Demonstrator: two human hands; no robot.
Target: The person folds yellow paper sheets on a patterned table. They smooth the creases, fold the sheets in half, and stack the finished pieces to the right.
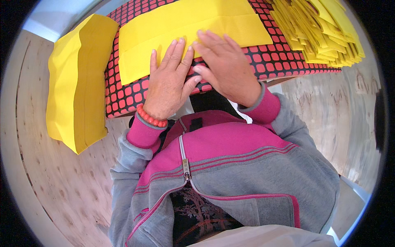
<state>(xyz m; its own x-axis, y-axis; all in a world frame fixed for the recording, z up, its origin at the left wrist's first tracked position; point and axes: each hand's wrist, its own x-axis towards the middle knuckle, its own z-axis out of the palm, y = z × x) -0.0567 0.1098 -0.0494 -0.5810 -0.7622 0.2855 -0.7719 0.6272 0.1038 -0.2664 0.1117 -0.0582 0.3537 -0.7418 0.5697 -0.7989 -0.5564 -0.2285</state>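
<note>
A grey-and-magenta zip jacket (255, 177) is filling the foreground. Beyond it, a folded yellow fabric sheet (164, 24) is lying on a red-and-black patterned tabletop (125, 99). The left hand (169, 78), wearing a red beaded bracelet (152, 117), is resting across the sheet's near edge, its fingers spreading slightly apart. The right hand (228, 66) is lying just beside it, fingers also apart and reaching onto the sheet. A yellow stack (80, 82) is standing at the tabletop's left edge; layered yellow pieces (323, 31) are lying on its right end.
</note>
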